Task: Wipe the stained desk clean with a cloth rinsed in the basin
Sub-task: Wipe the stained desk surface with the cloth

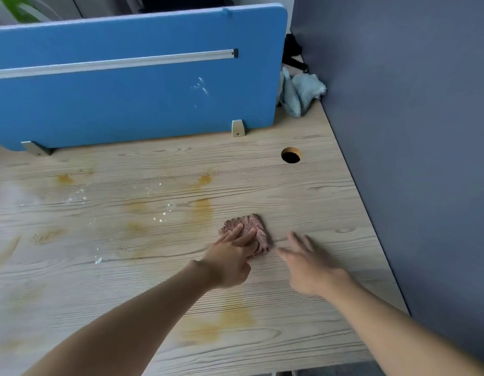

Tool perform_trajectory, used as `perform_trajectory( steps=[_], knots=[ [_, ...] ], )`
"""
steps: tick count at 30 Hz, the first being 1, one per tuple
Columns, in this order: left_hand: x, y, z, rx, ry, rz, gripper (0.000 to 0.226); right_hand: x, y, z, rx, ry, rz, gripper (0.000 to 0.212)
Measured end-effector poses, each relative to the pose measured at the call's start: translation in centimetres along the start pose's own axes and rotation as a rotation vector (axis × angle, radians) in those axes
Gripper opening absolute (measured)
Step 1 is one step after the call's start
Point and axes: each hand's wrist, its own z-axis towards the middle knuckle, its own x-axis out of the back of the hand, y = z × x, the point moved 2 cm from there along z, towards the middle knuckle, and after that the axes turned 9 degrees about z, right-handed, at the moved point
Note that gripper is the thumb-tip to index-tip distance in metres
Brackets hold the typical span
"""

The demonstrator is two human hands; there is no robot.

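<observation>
A small pinkish-brown cloth (255,226) lies folded on the light wood-grain desk (317,202). My left hand (232,256) presses on the cloth with straight fingers laid over its near half. My right hand (308,261) hovers just right of the cloth, fingers spread and blurred, holding nothing. Yellow-brown stains (203,210) and white specks (159,213) spread over the desk left of the cloth; another stain patch (216,327) lies near the front edge. No basin is in view.
A blue divider panel (127,90) stands along the desk's far edge. A light blue towel (300,93) is bunched at the far right corner. A round cable hole (291,155) sits right of centre. A grey wall (412,131) bounds the right side.
</observation>
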Motion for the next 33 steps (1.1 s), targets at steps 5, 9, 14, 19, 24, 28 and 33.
perform_trajectory(
  steps=[5,9,14,19,24,28,33],
  knots=[
    [-2.1,-1.0,-4.0,-0.046,-0.009,0.032,0.066,-5.1,-1.8,-4.6,0.027,-0.087,-0.029,0.078],
    [-3.6,-0.8,-5.7,-0.06,-0.017,0.051,0.069,-6.9,-2.9,-6.4,-0.018,-0.058,-0.043,0.083],
    [-3.7,0.0,-5.0,-0.044,0.006,0.074,0.073,-7.1,-3.0,-5.6,-0.039,-0.064,-0.028,0.086],
    [-4.7,0.2,-8.0,-0.083,-0.046,0.059,0.074,-7.0,-2.7,-6.0,-0.027,-0.069,-0.019,0.091],
    [-5.2,0.7,-8.6,-0.099,-0.058,0.113,0.076,-8.0,-3.1,-7.2,-0.014,-0.075,-0.053,0.087],
    [-4.7,1.9,-6.4,-0.1,-0.023,0.093,0.077,-8.4,-3.0,-7.0,-0.024,-0.068,-0.038,0.088],
    [-5.6,1.8,-8.9,-0.127,-0.066,0.119,0.076,-7.5,-2.5,-7.6,-0.019,-0.075,-0.054,0.087]
  ],
)
